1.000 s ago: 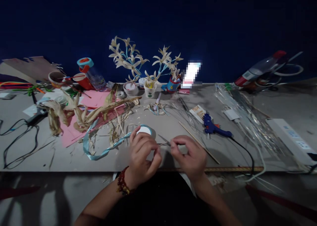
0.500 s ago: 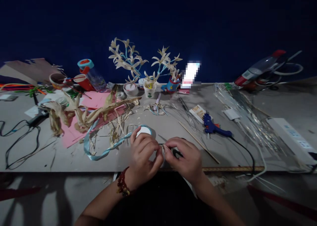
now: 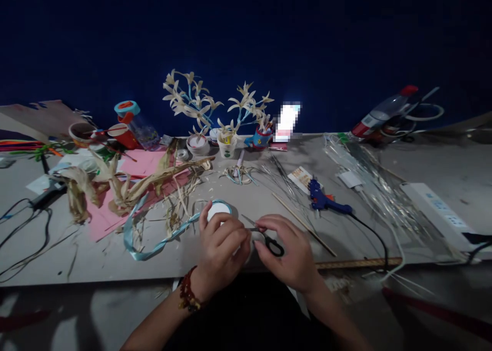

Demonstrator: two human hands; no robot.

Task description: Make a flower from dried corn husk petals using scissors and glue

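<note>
My left hand [image 3: 223, 238] is closed, thumb and fingertips drawn together; whatever it pinches is hidden behind the fingers. Across a small gap, my right hand [image 3: 288, 248] has its thumb and fingers apart, with nothing seen held between them. A pair of scissors with black handles [image 3: 275, 246] lies on the table, seen through the gap between the right thumb and fingers, blades pointing to the far left. Just beyond the left hand is a white-centred roll of light blue ribbon [image 3: 220, 208]. Its loose, twisted length [image 3: 148, 252] trails off to the left.
Dry corn husks [image 3: 126, 189] lie over pink paper [image 3: 102, 220] on the left. Pale husk flowers [image 3: 192, 97] stand in small pots at the back. A blue glue gun [image 3: 326, 202], thin stick [image 3: 303, 223], wires and a white power strip [image 3: 438, 212] lie to the right.
My right hand's fingertips have parted from a pinch and moved away from the left hand. More of the scissors now shows. The whole view has shifted slightly.
</note>
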